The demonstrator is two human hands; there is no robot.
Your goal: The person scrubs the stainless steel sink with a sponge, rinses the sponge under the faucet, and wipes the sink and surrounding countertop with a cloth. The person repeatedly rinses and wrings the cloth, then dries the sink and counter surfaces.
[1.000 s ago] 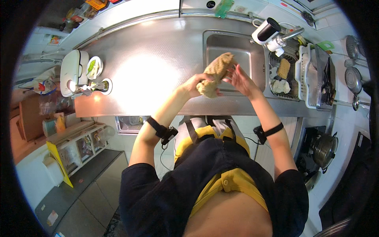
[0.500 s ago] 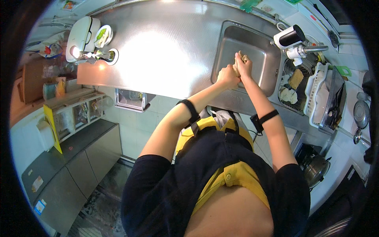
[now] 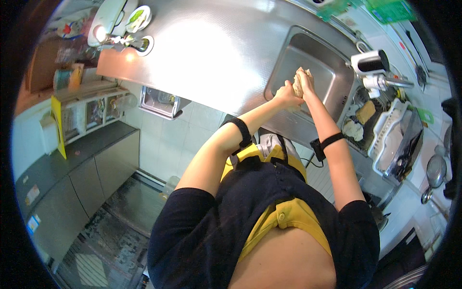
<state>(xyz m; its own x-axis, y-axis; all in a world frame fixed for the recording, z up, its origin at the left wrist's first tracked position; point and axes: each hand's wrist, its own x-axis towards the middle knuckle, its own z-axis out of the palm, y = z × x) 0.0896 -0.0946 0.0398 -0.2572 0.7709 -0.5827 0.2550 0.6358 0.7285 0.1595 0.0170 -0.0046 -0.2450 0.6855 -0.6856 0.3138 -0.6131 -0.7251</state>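
Note:
My left hand (image 3: 288,94) and my right hand (image 3: 305,82) are together above the near left part of the steel sink (image 3: 329,67). Both are closed around a crumpled beige cloth (image 3: 298,88), bunched between them with a little sticking out past the fingers. The right hand sits farther forward along the bundle than the left. Most of the cloth is hidden by my hands.
A tap with a white and black attachment (image 3: 368,62) stands right of the sink. Beside it, a drainer holds a tan sponge (image 3: 365,111) and a pale cloth (image 3: 353,130), near a white dish rack (image 3: 385,130). A bowl (image 3: 138,19) stands far left on the steel counter (image 3: 240,62).
The head view has tilted and turned, shifting the sink and counter in the picture. My hands stay closed on the cloth over the sink, their wrists at a slightly different angle.

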